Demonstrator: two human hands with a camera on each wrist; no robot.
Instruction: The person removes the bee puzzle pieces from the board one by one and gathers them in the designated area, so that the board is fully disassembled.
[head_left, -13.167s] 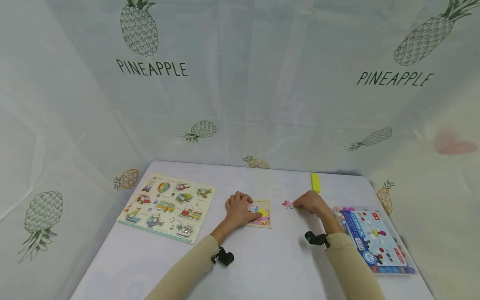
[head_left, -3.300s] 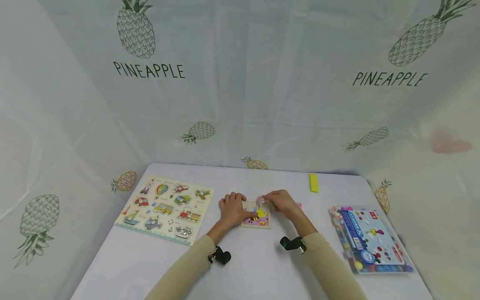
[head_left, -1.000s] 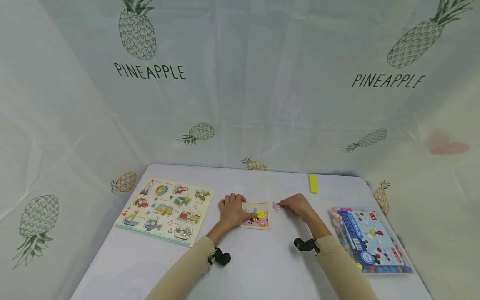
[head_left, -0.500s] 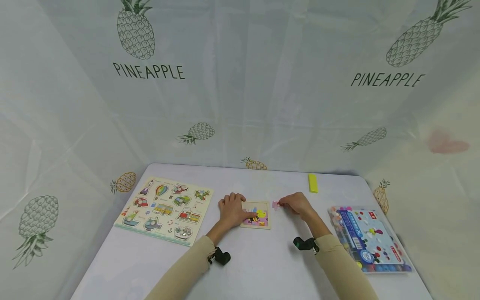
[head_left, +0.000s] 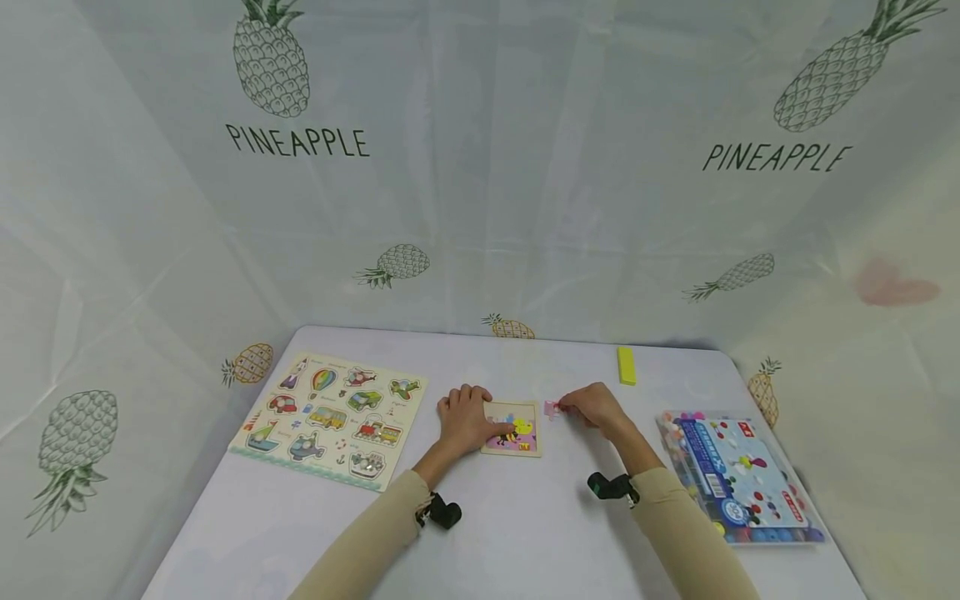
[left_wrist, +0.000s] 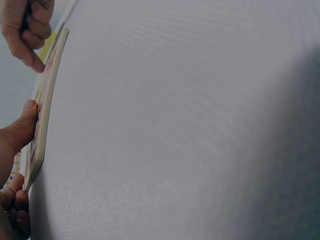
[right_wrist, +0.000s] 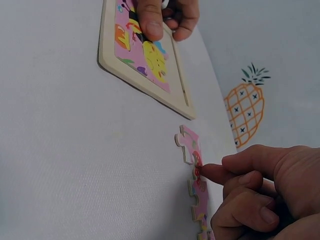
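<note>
My left hand (head_left: 463, 419) holds the small wooden puzzle tray (right_wrist: 140, 86), its thumb (right_wrist: 151, 30) lying on the picture and its other fingers at the far side. Pink pieces with a yellow and black bee picture fill the lower part; a bare strip of wood shows along the far side. To the right of the tray, my right hand (head_left: 596, 406) touches a pink jigsaw piece (right_wrist: 189, 142) with an outstretched index finger, the other fingers curled. More jigsaw pieces (right_wrist: 200, 199) lie in a row beneath that hand, partly hidden by it.
A large peg puzzle board (head_left: 330, 421) with vehicle pictures lies on the left. A yellow block (head_left: 626, 367) sits toward the back edge. On the right is a clear case of colourful beads (head_left: 742, 479). A pineapple-print curtain (head_left: 480, 167) encloses the white table.
Earlier the right hand held a piece over the tray's top edge; it then moved right, down to the pieces on the table. The left hand has stayed on the tray.
</note>
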